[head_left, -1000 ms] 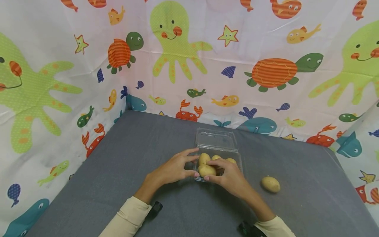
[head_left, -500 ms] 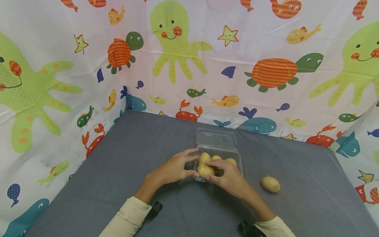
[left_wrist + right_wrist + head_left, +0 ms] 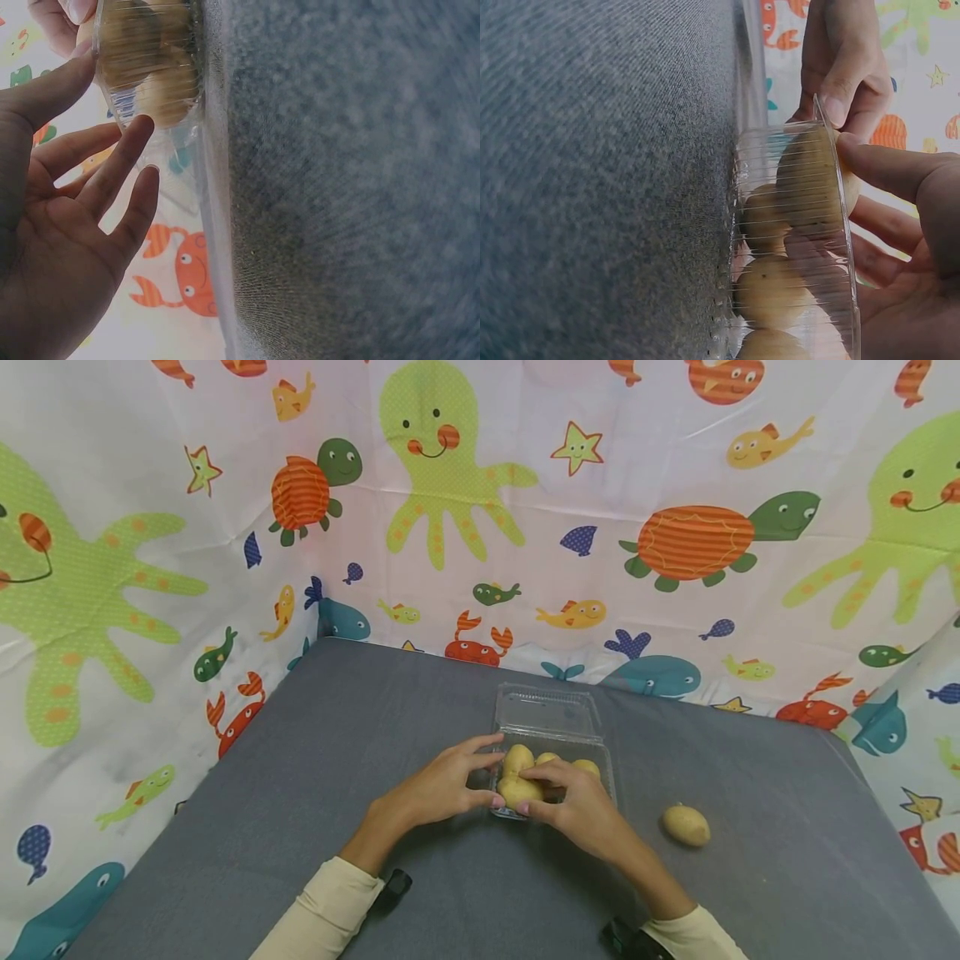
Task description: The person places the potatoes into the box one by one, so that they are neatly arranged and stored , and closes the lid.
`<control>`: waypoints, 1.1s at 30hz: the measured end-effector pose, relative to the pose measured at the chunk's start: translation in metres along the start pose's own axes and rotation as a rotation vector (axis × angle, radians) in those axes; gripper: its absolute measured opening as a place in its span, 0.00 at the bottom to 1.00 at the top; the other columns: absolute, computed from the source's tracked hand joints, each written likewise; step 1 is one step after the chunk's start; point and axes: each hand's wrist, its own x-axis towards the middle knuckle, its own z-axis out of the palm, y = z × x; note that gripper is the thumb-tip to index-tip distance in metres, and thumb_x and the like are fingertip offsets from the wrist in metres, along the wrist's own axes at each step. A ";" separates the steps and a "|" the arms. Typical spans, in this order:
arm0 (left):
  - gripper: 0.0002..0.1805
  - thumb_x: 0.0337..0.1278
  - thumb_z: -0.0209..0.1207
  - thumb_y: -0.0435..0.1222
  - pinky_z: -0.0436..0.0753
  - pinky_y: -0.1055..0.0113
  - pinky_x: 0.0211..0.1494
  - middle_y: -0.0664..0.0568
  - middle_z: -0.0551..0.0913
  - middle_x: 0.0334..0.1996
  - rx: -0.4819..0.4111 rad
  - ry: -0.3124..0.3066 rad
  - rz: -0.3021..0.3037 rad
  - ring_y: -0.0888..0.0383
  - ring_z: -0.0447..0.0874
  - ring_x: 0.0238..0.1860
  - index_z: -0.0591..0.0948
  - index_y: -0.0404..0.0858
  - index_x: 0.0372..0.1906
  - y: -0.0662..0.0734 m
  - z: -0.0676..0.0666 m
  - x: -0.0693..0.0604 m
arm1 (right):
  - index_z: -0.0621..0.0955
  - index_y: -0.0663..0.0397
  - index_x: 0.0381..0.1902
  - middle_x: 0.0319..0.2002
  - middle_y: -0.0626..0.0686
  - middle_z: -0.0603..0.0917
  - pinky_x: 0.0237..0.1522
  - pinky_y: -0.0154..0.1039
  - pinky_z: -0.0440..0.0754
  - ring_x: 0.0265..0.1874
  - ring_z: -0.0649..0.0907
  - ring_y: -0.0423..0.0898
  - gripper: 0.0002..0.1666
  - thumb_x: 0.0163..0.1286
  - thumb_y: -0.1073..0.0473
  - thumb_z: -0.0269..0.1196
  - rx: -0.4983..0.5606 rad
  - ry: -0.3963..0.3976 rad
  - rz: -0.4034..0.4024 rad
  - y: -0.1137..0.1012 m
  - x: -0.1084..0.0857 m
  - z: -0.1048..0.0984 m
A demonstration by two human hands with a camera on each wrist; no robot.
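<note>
A clear plastic clamshell box [image 3: 611,781] sits on the grey cloth, its lid [image 3: 547,710] tipped back. Several potatoes lie inside. At the front left corner my right hand [image 3: 573,802] holds one potato [image 3: 519,792] between thumb and fingers; in the right wrist view that potato [image 3: 810,180] rests above another potato [image 3: 769,289]. My left hand [image 3: 442,781] is at the box's left side. Its thumb touches the rim and its fairly straight fingers [image 3: 120,161] reach along the wall. The right hand covers part of the box's contents.
One loose potato [image 3: 686,825] lies on the grey table cloth [image 3: 360,735], right of the box. A white curtain [image 3: 517,527] printed with sea animals hangs behind and along both sides of the table.
My right hand has shifted the held potato slightly left, toward the box's left wall. The left hand, the box and the loose potato look unmoved.
</note>
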 end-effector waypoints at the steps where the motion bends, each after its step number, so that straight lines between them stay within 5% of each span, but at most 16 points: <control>1: 0.39 0.66 0.72 0.49 0.70 0.44 0.77 0.51 0.62 0.83 -0.002 -0.001 0.000 0.46 0.63 0.81 0.74 0.38 0.77 0.000 0.000 0.000 | 0.87 0.59 0.60 0.51 0.51 0.86 0.51 0.48 0.88 0.47 0.88 0.45 0.25 0.67 0.56 0.77 -0.001 -0.003 -0.003 0.000 0.000 0.000; 26: 0.40 0.65 0.72 0.50 0.70 0.45 0.77 0.51 0.62 0.83 0.013 0.007 0.002 0.47 0.62 0.81 0.74 0.38 0.77 -0.001 0.000 0.000 | 0.88 0.58 0.59 0.50 0.49 0.87 0.50 0.42 0.86 0.46 0.85 0.42 0.23 0.69 0.55 0.75 -0.157 -0.038 0.006 -0.004 0.002 -0.002; 33: 0.40 0.66 0.71 0.50 0.70 0.45 0.77 0.52 0.62 0.83 0.015 0.000 0.006 0.48 0.62 0.81 0.74 0.39 0.77 -0.001 0.000 0.000 | 0.87 0.57 0.61 0.52 0.48 0.85 0.52 0.44 0.86 0.47 0.84 0.42 0.24 0.70 0.56 0.74 -0.103 -0.036 0.013 -0.003 0.001 -0.001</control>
